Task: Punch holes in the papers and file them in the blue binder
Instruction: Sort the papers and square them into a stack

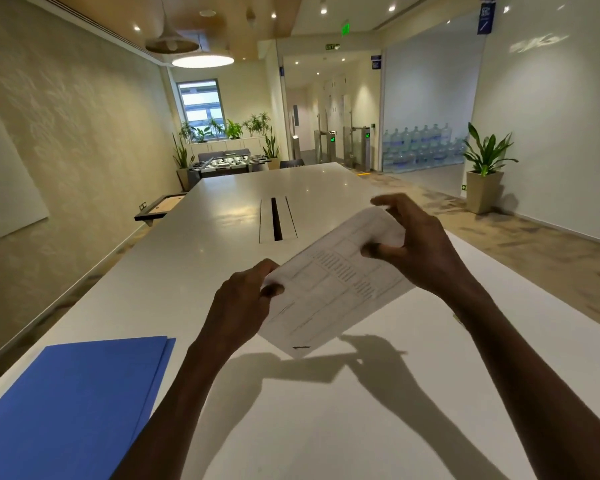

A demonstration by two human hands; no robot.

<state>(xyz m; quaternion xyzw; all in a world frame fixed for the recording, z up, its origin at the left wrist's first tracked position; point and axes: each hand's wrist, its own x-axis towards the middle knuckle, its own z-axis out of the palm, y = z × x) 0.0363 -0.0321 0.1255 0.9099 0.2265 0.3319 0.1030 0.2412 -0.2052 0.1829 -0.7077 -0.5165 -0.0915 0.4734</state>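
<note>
A printed white paper (336,285) is held in the air above the white table (326,410), bent over along its upper right edge. My left hand (243,299) pinches its left corner between thumb and fingers. My right hand (416,244) grips the curled far right end. The blue binder (73,400) lies shut and flat on the table at the lower left, beside my left forearm. No hole punch is in view.
A dark cable slot (277,219) runs along the table's middle, beyond the paper. A foosball table (222,164) stands past the far end, and a potted plant (485,168) stands on the floor at the right.
</note>
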